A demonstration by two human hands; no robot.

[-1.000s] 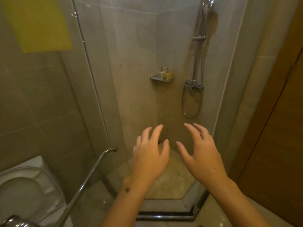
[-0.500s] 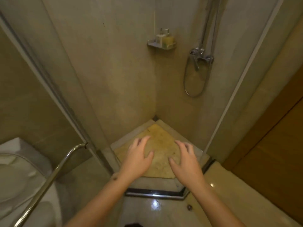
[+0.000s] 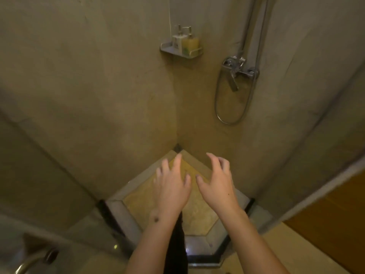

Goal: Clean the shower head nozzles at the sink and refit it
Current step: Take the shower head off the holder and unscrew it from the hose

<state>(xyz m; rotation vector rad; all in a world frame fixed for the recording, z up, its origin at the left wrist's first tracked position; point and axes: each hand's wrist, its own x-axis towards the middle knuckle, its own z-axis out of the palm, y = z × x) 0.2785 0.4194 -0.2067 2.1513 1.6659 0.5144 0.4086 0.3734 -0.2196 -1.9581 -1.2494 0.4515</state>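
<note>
Left hand (image 3: pixel 173 186) and right hand (image 3: pixel 216 184) raised side by side over shower floor (image 3: pixel 197 214), fingers loosely spread, grasping nothing. Since a second ago view has dropped and closed in: shower head then visible atop riser, now out of frame above. Judgement: removal not yet begun, reach must go up. Chrome hose (image 3: pixel 223 115) hangs in smooth loop below mixer valve (image 3: pixel 238 67). Metal corner shelf (image 3: pixel 167 48) carries two pump bottles (image 3: pixel 185 43). Walls matte tile; floor mottled yellow stone.
</note>
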